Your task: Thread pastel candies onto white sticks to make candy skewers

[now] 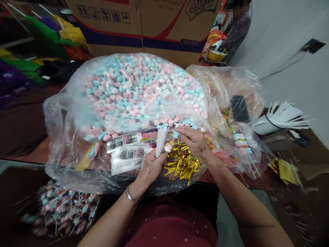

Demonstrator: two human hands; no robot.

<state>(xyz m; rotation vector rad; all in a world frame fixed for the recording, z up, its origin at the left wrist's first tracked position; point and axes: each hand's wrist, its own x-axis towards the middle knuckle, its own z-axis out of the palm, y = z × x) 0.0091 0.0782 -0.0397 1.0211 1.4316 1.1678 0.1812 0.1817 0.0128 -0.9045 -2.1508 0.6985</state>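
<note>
My left hand (151, 166) is closed round a bundle of white sticks (161, 140) that point upward. By its thumb, white and yellow candies (168, 146) seem to be threaded on one stick. My right hand (194, 141) pinches a light blue candy (175, 134) just above them; its fingers hide part of it. Behind both hands, a large clear plastic bag (61, 106) holds pink, blue and white candies (128, 84). Gold twist ties (183, 161) lie heaped below my right hand. Left of my hands are printed clear wrappers (131, 156).
A cardboard box (144, 31) stands behind the bag. At right are a dark phone-like slab (240, 108), a finished candy skewer (241, 144) and a bundle of white strips (285, 116). Wrapped candy sticks (64, 209) fill a box at lower left. Another person (236, 31) is at back right.
</note>
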